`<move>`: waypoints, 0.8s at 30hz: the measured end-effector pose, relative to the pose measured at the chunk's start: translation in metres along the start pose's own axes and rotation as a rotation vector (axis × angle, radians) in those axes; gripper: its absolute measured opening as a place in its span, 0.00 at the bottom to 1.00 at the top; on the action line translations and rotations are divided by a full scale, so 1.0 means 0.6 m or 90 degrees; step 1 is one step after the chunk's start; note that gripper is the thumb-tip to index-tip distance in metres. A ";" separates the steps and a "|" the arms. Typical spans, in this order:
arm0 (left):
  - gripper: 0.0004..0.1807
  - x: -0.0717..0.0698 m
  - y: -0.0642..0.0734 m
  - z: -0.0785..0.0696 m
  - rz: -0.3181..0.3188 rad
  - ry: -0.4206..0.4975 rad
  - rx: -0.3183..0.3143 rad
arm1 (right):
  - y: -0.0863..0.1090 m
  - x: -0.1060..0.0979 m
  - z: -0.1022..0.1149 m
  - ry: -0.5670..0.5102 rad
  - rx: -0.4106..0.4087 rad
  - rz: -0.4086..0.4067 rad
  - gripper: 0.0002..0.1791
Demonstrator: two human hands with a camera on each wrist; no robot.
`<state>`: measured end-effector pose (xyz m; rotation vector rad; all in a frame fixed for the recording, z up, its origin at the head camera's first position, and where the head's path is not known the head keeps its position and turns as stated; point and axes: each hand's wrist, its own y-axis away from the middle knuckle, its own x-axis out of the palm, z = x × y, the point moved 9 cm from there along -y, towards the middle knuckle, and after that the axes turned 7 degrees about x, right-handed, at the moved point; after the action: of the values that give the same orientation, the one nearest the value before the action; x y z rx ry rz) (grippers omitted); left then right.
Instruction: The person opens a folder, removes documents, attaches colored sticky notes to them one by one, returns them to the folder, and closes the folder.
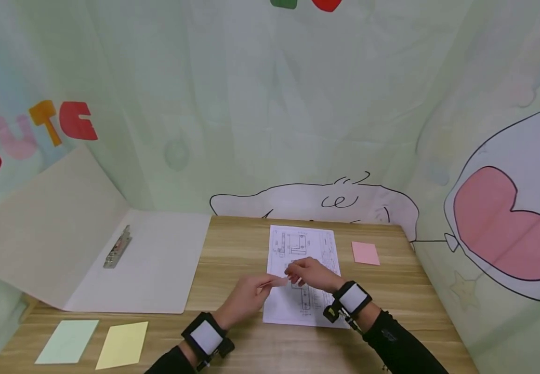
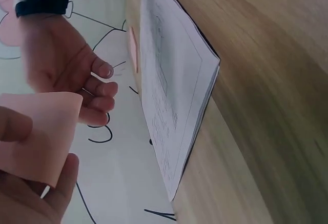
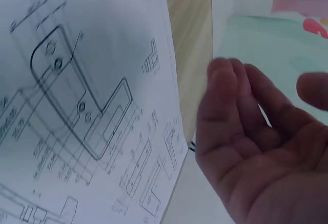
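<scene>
My left hand [image 1: 245, 297] pinches a pink sticky note [image 2: 51, 126] between thumb and fingers, above a stack of printed sheets [image 1: 276, 306]. The note bends slightly in the left wrist view. Line drawings of machine parts cover the top sheet. Beside the note, also over the sheets, hovers my right hand [image 1: 315, 274]; its fingers are loosely bent with nothing held, as the right wrist view shows. To the right of the sheets, a second pink sticky note [image 1: 365, 253] lies on the wooden table.
An open white folder [image 1: 167, 259] with a metal clip [image 1: 118, 246] lies at the left, its cover tilted up. Nearer the front edge lie a pale green sticky note [image 1: 67, 341] and a yellow sticky note [image 1: 122, 345]. A printed curtain [image 1: 251, 104] surrounds the table.
</scene>
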<state>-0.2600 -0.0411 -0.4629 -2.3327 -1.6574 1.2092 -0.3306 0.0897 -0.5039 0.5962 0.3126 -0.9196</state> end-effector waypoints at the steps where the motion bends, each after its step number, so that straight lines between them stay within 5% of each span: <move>1: 0.14 0.003 -0.002 -0.006 0.007 -0.021 0.023 | -0.001 0.009 0.001 -0.012 0.004 0.026 0.19; 7: 0.16 0.013 -0.007 -0.031 0.027 -0.134 0.129 | 0.000 0.034 0.003 0.000 0.008 0.094 0.14; 12: 0.15 0.016 -0.013 -0.033 0.042 -0.176 0.154 | -0.005 0.031 0.007 0.016 -0.006 0.091 0.11; 18: 0.15 0.024 -0.021 -0.032 0.076 -0.213 0.192 | -0.012 0.020 0.005 0.012 -0.023 0.072 0.08; 24: 0.13 0.033 -0.033 -0.018 0.124 -0.311 0.209 | -0.037 -0.010 -0.010 0.057 -0.011 -0.011 0.06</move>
<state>-0.2668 -0.0125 -0.4577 -2.1416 -1.2081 2.0430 -0.3522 0.0872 -0.5134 0.6209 0.4058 -0.9069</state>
